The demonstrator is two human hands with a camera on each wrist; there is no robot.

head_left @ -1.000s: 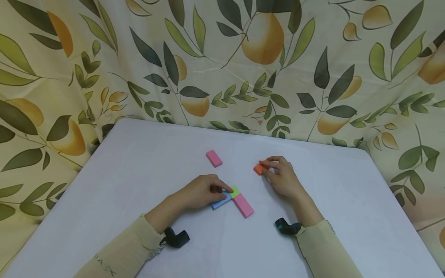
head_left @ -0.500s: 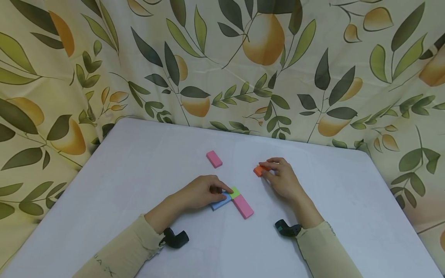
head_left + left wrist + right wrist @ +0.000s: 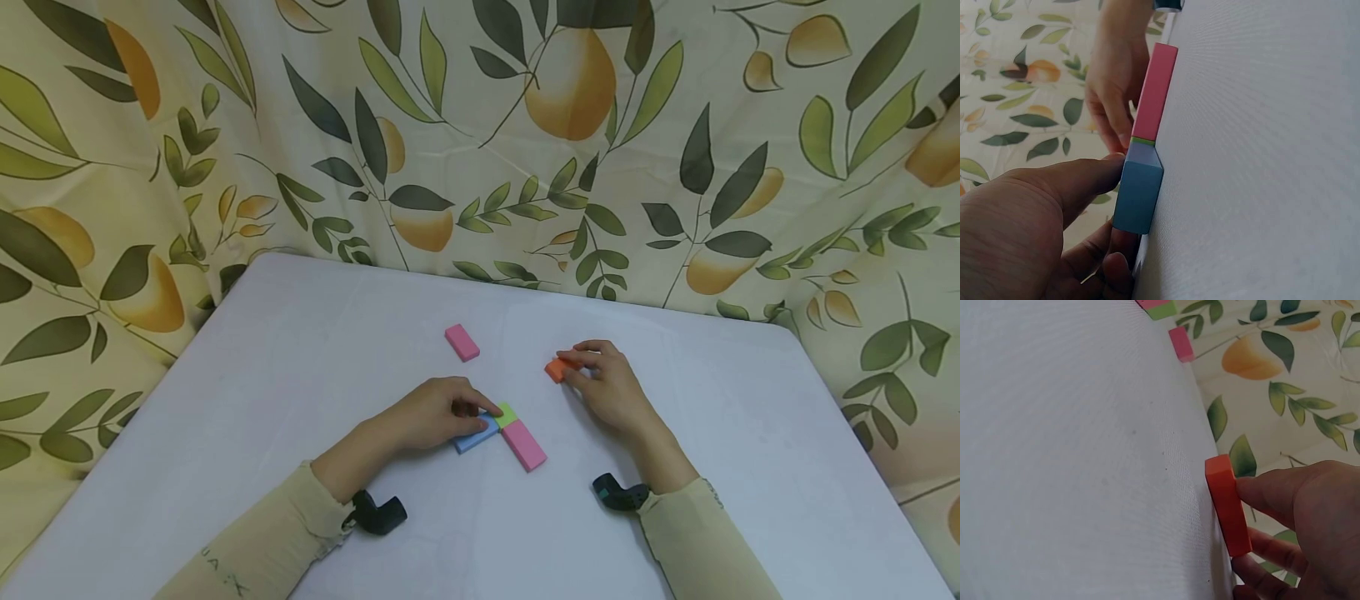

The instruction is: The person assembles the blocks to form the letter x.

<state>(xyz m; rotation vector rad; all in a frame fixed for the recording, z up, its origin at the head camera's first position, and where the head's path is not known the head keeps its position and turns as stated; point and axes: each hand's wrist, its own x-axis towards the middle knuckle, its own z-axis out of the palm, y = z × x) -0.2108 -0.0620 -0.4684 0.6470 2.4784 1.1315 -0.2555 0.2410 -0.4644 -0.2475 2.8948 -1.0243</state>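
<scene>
My left hand (image 3: 431, 414) holds a flat blue block (image 3: 476, 437), its thumb on the top. Its index fingertip reaches the small green block (image 3: 508, 416) against the blue block's end. A pink block (image 3: 525, 445) lies against the green one, so the three form a bent shape. In the left wrist view the thumb and curled fingers are at the blue block (image 3: 1138, 197). Farther right, my right hand (image 3: 609, 383) pinches an orange block (image 3: 556, 370) between thumb and fingers; the right wrist view shows this orange block (image 3: 1229, 506) standing on the white surface.
A second pink block (image 3: 462, 342) lies alone toward the back of the white table (image 3: 337, 333). Behind the table hangs a fruit-and-leaf patterned cloth (image 3: 480, 167). Black wrist cameras (image 3: 378, 513) stick out from the sleeves.
The right hand and the orange block have shifted very slightly toward the left. The left hand and the other blocks stay in place.
</scene>
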